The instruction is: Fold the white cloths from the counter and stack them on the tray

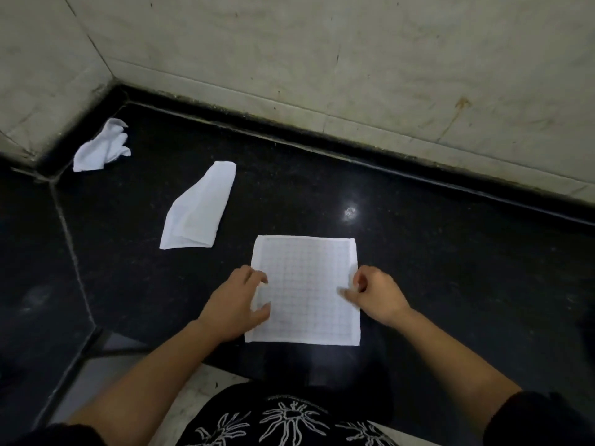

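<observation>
A white checked cloth (306, 284) lies flat and square on the black counter (418, 252) in front of me. My left hand (236, 304) rests at its left edge, fingers curled onto the fabric. My right hand (376, 296) pinches the right edge between thumb and fingers. A loosely folded white cloth (196, 210) lies to the upper left. A crumpled white cloth (101, 148) sits in the far left corner. No tray is in view.
Marble walls (322, 59) close the counter at the back and left, meeting in a corner. The counter's front edge runs diagonally at the lower left, with pale floor (106, 365) below it. My dark patterned clothing fills the bottom.
</observation>
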`<act>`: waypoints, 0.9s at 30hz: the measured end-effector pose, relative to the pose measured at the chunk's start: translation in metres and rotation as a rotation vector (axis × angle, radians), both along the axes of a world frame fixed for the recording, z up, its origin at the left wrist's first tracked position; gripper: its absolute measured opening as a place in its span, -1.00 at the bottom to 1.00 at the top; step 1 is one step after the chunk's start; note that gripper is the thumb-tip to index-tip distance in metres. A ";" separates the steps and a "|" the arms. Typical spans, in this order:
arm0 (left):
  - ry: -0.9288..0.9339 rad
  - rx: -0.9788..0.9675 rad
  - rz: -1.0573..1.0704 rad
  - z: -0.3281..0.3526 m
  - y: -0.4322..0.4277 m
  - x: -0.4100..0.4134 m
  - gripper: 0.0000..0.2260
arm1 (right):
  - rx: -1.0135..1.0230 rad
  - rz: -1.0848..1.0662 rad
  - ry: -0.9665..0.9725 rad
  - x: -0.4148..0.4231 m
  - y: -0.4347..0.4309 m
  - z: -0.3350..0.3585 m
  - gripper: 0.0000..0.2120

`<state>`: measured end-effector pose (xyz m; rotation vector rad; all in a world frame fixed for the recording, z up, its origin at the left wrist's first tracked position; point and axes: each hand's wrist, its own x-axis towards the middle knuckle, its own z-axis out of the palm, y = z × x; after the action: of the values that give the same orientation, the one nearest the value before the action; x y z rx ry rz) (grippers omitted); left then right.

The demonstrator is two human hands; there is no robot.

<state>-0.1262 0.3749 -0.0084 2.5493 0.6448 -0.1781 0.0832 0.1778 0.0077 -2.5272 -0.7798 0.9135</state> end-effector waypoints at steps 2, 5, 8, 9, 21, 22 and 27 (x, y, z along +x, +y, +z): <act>-0.022 0.104 -0.294 -0.007 -0.009 -0.015 -0.56 | -0.010 0.243 -0.008 -0.024 -0.015 0.004 -0.74; -0.014 0.207 -0.509 -0.017 -0.022 -0.024 -0.51 | 0.053 0.578 -0.202 -0.048 -0.031 -0.007 -0.59; 0.014 0.230 -0.557 -0.018 -0.030 -0.021 -0.53 | 0.078 0.819 -0.373 -0.056 -0.035 -0.024 -0.49; 0.032 0.234 -0.565 -0.020 -0.031 -0.020 -0.52 | 0.068 0.879 -0.433 -0.057 -0.035 -0.028 -0.49; -0.009 -0.077 -0.170 -0.013 -0.022 0.001 -0.85 | 0.052 0.074 0.106 -0.014 -0.009 -0.017 -0.92; 0.005 -0.191 -0.045 -0.008 -0.018 0.006 -0.85 | 0.103 -0.051 0.188 -0.004 -0.008 -0.016 -0.87; -0.111 -0.485 0.429 -0.006 0.013 0.021 -0.70 | 0.288 -0.400 0.511 0.032 -0.005 -0.008 -0.94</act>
<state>-0.1056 0.3877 -0.0139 1.8989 0.9539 -0.0349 0.1153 0.1731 0.0001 -1.9663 -0.2156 1.1339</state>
